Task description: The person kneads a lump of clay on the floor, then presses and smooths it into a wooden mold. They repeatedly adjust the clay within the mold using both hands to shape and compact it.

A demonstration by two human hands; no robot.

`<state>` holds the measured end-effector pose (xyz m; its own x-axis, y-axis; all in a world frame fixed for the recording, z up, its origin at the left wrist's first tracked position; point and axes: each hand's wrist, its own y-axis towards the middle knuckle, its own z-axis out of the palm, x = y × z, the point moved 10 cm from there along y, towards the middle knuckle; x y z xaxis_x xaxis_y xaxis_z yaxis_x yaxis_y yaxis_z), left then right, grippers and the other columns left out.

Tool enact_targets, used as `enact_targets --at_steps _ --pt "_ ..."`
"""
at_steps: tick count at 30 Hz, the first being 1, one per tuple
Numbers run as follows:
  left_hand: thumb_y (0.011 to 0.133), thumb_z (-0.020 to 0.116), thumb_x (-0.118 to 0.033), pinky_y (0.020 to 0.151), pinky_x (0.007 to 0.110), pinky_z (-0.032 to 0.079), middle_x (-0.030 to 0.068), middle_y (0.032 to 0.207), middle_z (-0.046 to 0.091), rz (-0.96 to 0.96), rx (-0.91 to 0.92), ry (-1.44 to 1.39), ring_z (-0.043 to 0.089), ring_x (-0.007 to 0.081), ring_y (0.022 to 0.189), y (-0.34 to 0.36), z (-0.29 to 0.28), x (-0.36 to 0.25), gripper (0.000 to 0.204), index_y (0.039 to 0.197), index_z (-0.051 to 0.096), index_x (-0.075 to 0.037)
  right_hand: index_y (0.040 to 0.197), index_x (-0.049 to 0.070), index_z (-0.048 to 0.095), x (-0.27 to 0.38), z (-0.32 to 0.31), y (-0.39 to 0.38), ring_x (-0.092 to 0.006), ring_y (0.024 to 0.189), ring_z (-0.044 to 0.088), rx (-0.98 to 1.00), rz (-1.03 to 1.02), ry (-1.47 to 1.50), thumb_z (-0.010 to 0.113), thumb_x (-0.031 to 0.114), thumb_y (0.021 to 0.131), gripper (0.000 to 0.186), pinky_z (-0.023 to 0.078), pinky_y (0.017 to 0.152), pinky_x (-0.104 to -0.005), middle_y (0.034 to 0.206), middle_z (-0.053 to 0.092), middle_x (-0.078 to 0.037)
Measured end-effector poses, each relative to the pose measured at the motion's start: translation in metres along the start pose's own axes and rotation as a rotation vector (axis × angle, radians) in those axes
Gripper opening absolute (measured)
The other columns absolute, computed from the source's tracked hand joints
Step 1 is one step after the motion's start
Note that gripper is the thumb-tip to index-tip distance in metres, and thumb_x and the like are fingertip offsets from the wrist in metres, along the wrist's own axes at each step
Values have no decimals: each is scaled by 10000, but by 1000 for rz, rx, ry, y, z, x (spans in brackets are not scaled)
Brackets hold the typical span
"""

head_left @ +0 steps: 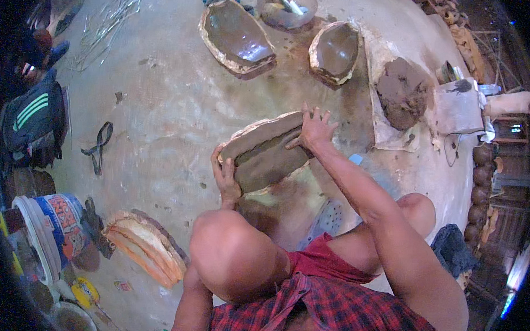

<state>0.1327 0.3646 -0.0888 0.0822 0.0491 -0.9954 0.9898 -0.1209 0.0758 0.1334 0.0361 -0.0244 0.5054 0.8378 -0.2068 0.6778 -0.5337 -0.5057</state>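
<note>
Person sits on floor (161,102), knees up, w/ a clay-filled mould (265,151) tilted up betw. both hands.

Left hand (226,178): at mould's near lower-left end, fingers curled round the rim, thumb side against the pale outer shell. Grip is closed on the mould edge; mould lies just above & right of it.

Right hand (314,131): at mould's far upper-right end, fingers spread over the rim, palm pressing on the wet grey clay. Grip clamped on that end; mould runs down & left from it toward the other hand. Forearm comes in diagonally from lower right.

Mould itself: long, boat-shaped, pale crusty rim, dark clay lining inside, long axis slanted lower-left to upper-right. Its lower edge looks to rest on floor, just ahead of the knees; exact contact can't tell.

Around, rel. to the grip:
- Beyond right hand, well apart: second mould (335,50), rounder, clay-lined, open side up.
- Further left of that: third mould (238,34), larger, also lined, shiny wet inside.
- Betw./behind those two: clear bowl (286,7) w/ bits in it.
- Right of right hand, near: clay lump (403,91) on a pale sheet (385,132).
- Left & below left hand, apart: stacked shells (146,243) on floor.
- Far lower left: bucket (46,227), white rim.
- Left of left hand, well apart: black strap (99,146) on floor.
</note>
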Motion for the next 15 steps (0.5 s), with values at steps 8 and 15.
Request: enact_targets --at_steps 8,15 --pt "1105 617 -290 1248 458 353 165 1588 431 -241 -87 -515 449 358 1453 -4 0 17 584 1608 367 -129 1768 242 82 23 -17 -11 -553 1641 60 -69 -122 -18 919 838 507 1626 158 1168 -903 1824 135 -164" --pt "1100 629 -247 1230 426 349 125 1531 484 -246 -111 -587 466 263 1421 -4 2 -5 538 1558 441 -36 1761 223 121 40 -13 -15 -554 1645 46 -185 -140 -1 938 815 411 1685 134 1187 -889 1821 150 -174"
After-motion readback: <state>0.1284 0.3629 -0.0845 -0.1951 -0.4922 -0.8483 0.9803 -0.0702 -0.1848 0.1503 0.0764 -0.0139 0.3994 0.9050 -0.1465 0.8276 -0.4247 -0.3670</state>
